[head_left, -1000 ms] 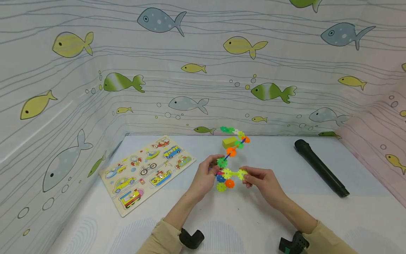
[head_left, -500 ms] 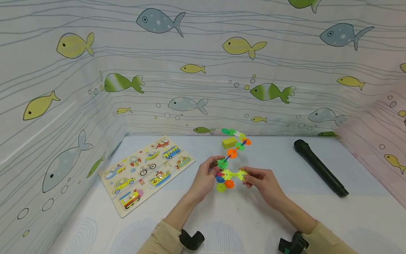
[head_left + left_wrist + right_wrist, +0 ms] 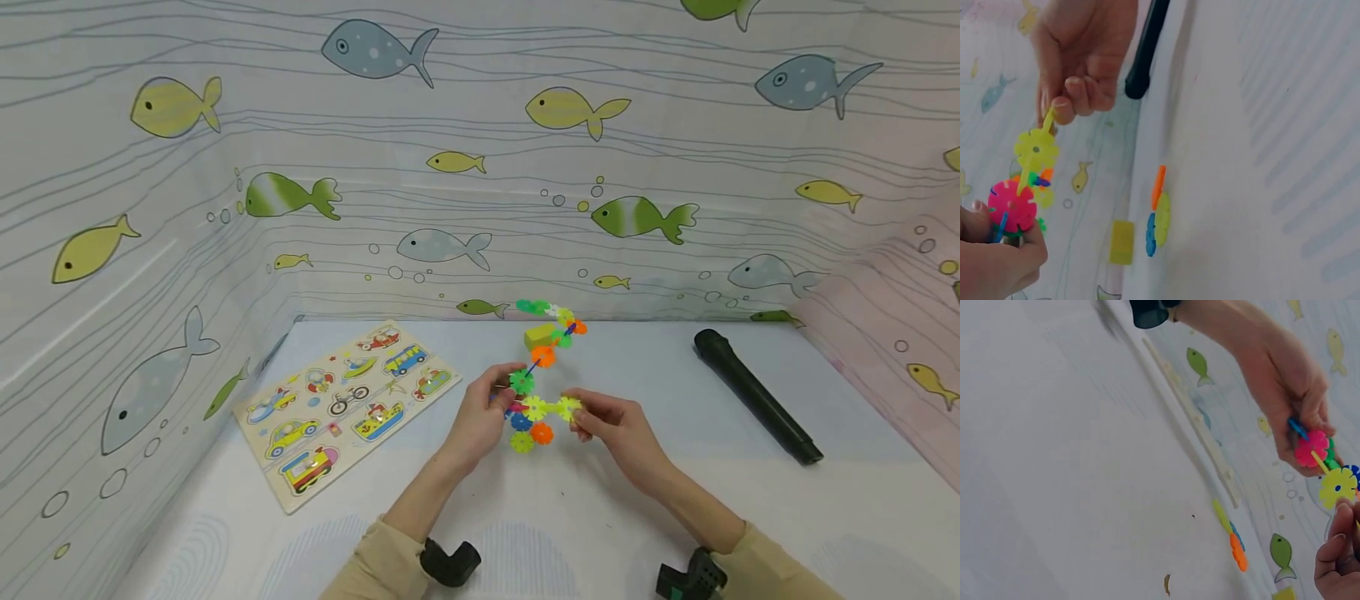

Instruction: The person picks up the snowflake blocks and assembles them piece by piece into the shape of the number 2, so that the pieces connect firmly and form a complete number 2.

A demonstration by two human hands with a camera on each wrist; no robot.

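**Both hands on one chain of snowflake discs, at centre frame**

The thing in hand is a branching chain of bright plastic snowflake discs (image 3: 542,392), green, orange, yellow, pink and blue, clipped edge to edge. In the head view it sits just below the middle of the frame, held up off the pale tabletop (image 3: 570,517). Its long axis runs from lower left to upper right, climbing away from the hands toward the back wall; a short arm of yellow discs branches off toward the right at the lower end.

The left hand (image 3: 483,417) holds the lower end of the chain, fingers and thumb curled round the cluster there; the left wrist view shows the pink disc (image 3: 1012,207) pinched at its fingertips. The right hand (image 3: 611,429) lies to the right of the chain and pinches the outer tip of the yellow side arm (image 3: 567,407) between thumb and forefinger, the other fingers curled under. So the chain lies between the two hands, each touching it, with the free long end pointing up and away from both.

A yellow block (image 3: 542,335) lies on the table behind the chain. A wooden vehicle puzzle board (image 3: 348,408) lies at the left, and a black cylindrical microphone (image 3: 753,395) lies well apart at the right.
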